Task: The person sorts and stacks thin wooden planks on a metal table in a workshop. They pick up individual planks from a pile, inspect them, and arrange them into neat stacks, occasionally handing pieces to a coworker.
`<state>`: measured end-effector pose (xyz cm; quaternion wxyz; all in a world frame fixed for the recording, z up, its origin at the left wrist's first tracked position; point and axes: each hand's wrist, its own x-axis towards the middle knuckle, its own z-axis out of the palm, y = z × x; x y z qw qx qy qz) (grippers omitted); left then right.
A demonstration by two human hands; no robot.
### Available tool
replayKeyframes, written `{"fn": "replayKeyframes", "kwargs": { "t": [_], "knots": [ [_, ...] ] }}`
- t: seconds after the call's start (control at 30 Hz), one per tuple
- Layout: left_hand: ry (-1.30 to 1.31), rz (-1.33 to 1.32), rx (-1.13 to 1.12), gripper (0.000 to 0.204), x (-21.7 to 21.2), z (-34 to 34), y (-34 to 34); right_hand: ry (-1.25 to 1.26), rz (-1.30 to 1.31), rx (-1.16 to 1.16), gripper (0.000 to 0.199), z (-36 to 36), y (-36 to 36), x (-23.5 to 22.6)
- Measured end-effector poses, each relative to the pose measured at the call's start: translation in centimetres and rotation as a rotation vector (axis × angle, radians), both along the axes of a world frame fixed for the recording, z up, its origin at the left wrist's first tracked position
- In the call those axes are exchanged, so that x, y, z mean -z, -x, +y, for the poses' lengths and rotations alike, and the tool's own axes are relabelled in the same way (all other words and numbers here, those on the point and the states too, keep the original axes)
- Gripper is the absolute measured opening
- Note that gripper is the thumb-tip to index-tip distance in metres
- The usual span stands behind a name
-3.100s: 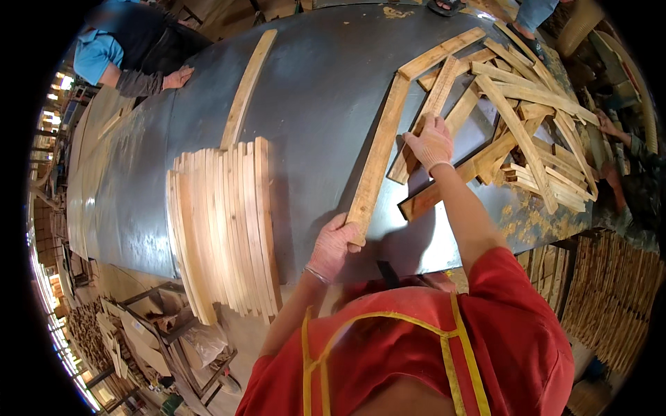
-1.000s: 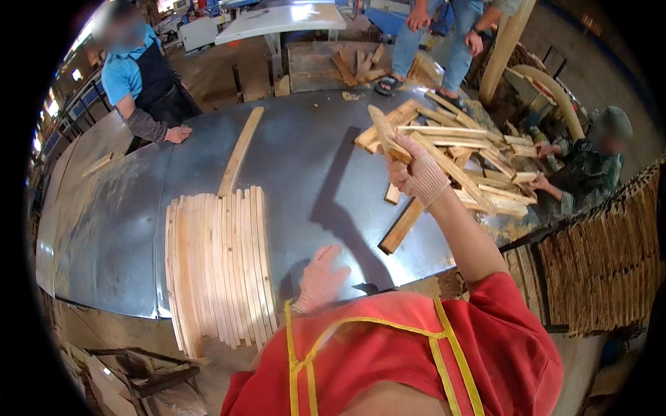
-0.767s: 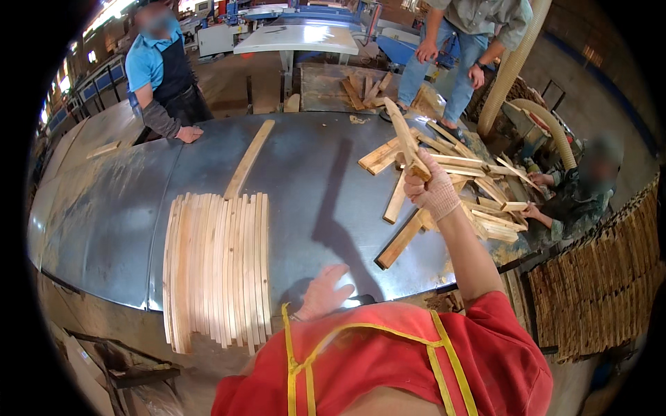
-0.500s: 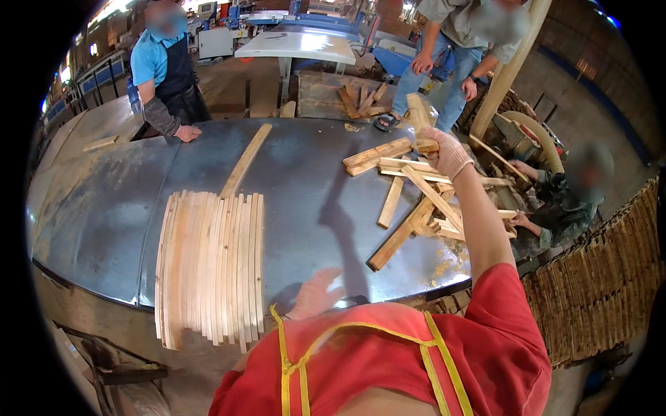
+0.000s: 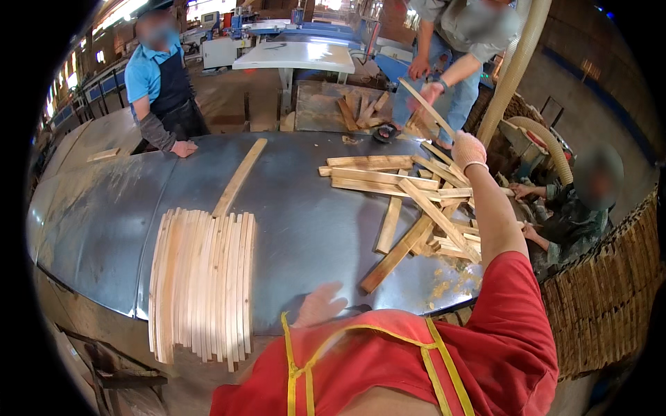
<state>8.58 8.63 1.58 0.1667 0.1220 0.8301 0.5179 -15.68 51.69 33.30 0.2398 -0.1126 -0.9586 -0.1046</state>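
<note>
Gripping a long thin wooden slat [image 5: 430, 111] in the upper right of the frame, right hand [image 5: 468, 150] closed around its lower end, slat slanting up and left above the loose pile of wooden strips [image 5: 409, 201] at right centre of the grey metal table [image 5: 305, 222]. Hovering blurred near the table's near edge at lower centre, left hand [image 5: 319, 305] open with fingers spread, holding nothing, just right of the neat row of curved wooden slats [image 5: 201, 277] at lower left. Lying alone beyond that row, single long strip [image 5: 239, 177]; leaning on the far edge at upper left, another person's hand [image 5: 184, 148].
</note>
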Motion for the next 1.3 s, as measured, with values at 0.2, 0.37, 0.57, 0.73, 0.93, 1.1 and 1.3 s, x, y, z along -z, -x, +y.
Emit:
{"fn": "replayKeyframes", "kwargs": {
  "t": [0.2, 0.37, 0.57, 0.73, 0.93, 1.1, 1.3],
  "knots": [
    [0.083, -0.035, -0.014, 0.051, -0.9, 4.1, 2.0, 0.026, -0.028, -0.134, 0.039, 3.2, 3.7, 1.5],
    [0.127, -0.066, 0.144, 0.035, -2.4, 7.8, 5.2, 0.075, 0.086, -0.307, 0.070, 5.7, 6.1, 7.3],
    [0.201, -0.090, 0.152, 0.043, -1.7, 10.1, 6.2, 0.490, -0.055, -0.344, 0.072, 4.7, 7.1, 17.6],
    [0.325, -0.224, 0.118, 0.057, -2.8, 10.7, 7.3, 0.197, -0.302, -0.082, 0.066, 9.2, 7.3, 28.9],
    [0.343, -0.257, 0.040, 0.061, -1.0, 10.2, 7.1, 0.414, -0.804, -0.306, 0.054, 4.3, 5.9, 25.0],
    [0.282, -0.071, 0.035, 0.061, -3.6, 11.7, 11.1, 0.834, -0.584, -0.328, 0.068, -5.3, 5.8, 19.5],
    [0.173, -0.157, -0.079, 0.052, -5.8, 10.1, 14.7, 1.449, -0.268, -0.453, 0.070, -16.3, 1.4, 21.8]
  ]
}}
